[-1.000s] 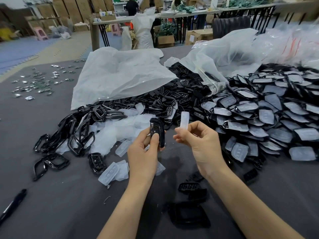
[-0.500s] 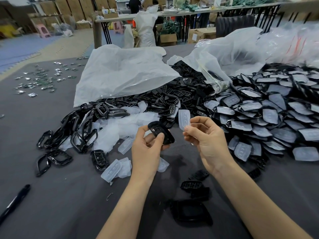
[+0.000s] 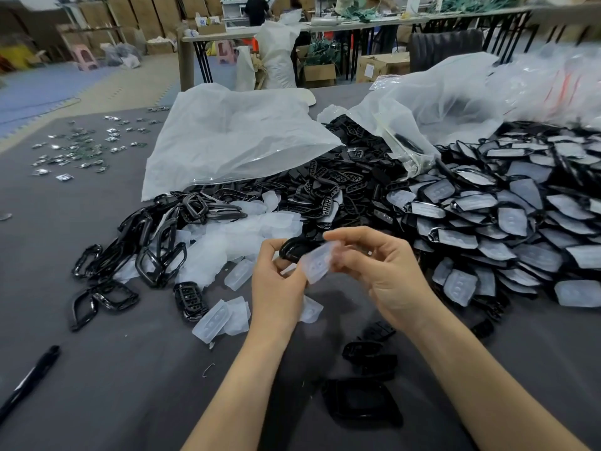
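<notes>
Translucent pad (image 3: 320,262) seems soft and light; right hand (image 3: 387,278) fingers pinch its edge above the near bench (image 3: 130,385), beside the stiff black shell (image 3: 292,249) clamped in left hand (image 3: 276,288) fingers.

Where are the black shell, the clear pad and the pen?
black shell (image 3: 294,249): head view, its shiny rounded end.
clear pad (image 3: 317,265): head view, its middle with button bumps.
pen (image 3: 31,382): head view, middle of its barrel.

This is a small assembly workshop, more factory floor than shop. A grey-covered work table (image 3: 97,369) is heaped with what look like black key-fob shells (image 3: 341,187) spilling from clear plastic bags (image 3: 234,141). Cardboard cartons (image 3: 143,11) are stacked along the back, beside long trestle tables (image 3: 247,32).
</notes>
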Motion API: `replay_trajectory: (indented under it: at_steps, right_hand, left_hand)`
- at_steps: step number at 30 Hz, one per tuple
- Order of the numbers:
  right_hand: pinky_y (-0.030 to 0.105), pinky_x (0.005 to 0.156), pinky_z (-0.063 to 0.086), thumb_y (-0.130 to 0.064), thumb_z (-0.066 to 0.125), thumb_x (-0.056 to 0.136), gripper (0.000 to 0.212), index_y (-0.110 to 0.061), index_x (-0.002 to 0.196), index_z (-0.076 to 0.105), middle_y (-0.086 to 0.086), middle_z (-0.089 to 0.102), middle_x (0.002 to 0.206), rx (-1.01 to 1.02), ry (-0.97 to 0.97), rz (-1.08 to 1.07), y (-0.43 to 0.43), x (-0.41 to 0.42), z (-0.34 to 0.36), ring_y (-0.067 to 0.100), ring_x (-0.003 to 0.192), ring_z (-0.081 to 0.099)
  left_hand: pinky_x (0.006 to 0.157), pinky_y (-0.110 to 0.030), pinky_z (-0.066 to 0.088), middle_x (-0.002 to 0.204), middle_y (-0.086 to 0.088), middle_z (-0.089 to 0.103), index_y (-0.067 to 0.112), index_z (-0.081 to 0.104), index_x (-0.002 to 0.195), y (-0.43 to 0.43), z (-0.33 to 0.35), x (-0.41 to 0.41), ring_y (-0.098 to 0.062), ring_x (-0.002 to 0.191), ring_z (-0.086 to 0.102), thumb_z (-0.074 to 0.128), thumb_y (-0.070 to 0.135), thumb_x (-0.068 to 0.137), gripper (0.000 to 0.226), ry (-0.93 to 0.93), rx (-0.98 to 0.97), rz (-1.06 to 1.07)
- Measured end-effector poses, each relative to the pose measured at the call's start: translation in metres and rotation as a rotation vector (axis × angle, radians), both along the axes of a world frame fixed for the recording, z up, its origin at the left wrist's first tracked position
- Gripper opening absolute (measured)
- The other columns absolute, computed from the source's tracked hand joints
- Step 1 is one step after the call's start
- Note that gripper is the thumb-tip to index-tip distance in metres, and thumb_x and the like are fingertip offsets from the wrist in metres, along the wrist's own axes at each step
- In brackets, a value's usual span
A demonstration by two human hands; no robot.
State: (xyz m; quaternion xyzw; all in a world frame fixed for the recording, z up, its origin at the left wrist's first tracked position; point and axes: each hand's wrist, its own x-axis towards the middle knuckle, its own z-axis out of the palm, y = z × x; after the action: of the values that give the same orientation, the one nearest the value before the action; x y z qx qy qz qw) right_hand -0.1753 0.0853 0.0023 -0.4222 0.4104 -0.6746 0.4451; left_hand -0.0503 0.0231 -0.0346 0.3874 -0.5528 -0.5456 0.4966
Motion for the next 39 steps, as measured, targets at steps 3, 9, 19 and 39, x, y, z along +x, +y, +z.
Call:
replay_trajectory:
  at_steps: [3,9,19,39]
  right_hand:
    - [0.018,0.064,0.050,0.011,0.065,0.080,0.031,-0.018,0.089,0.072,-0.007,0.062,0.072,0.048,0.167,-0.108,-0.002,0.002,-0.003,0.007,0.065,0.058]
    - [0.017,0.069,0.050,0.005,0.072,0.078,0.020,-0.014,0.078,0.064,-0.009,0.066,0.071,0.072,0.297,-0.305,-0.004,0.003,-0.008,0.006,0.069,0.061]
    - [0.017,0.069,0.048,0.006,0.068,0.081,0.026,-0.019,0.076,0.061,-0.009,0.062,0.069,0.067,0.355,-0.345,-0.005,0.000,-0.007,0.004,0.068,0.058]
    - [0.028,0.063,0.050,-0.006,0.068,0.084,0.026,-0.024,0.073,0.054,-0.009,0.061,0.071,0.027,0.481,-0.459,-0.006,0.007,-0.017,0.007,0.063,0.057]
  left_hand:
    - [0.051,-0.019,0.047,0.058,0.010,0.061,0.017,0.053,0.088,0.001,0.000,-0.001,-0.005,0.052,0.054,0.066,0.003,0.087,0.019,0.015,-0.005,0.011]
    - [0.051,-0.021,0.047,0.057,0.003,0.058,0.037,0.067,0.092,0.007,-0.002,-0.008,-0.010,0.052,0.050,0.065,0.008,0.086,0.030,0.043,0.015,0.006]
    - [0.065,-0.023,0.055,0.079,-0.004,0.073,0.026,0.064,0.092,0.014,-0.002,-0.013,-0.016,0.075,0.071,0.061,0.005,0.090,0.021,0.116,0.131,-0.110]
    - [0.080,-0.020,0.054,0.105,-0.001,0.074,0.034,0.077,0.096,0.019,0.008,-0.017,-0.016,0.103,0.068,0.067,0.009,0.087,0.028,0.277,0.127,-0.249]
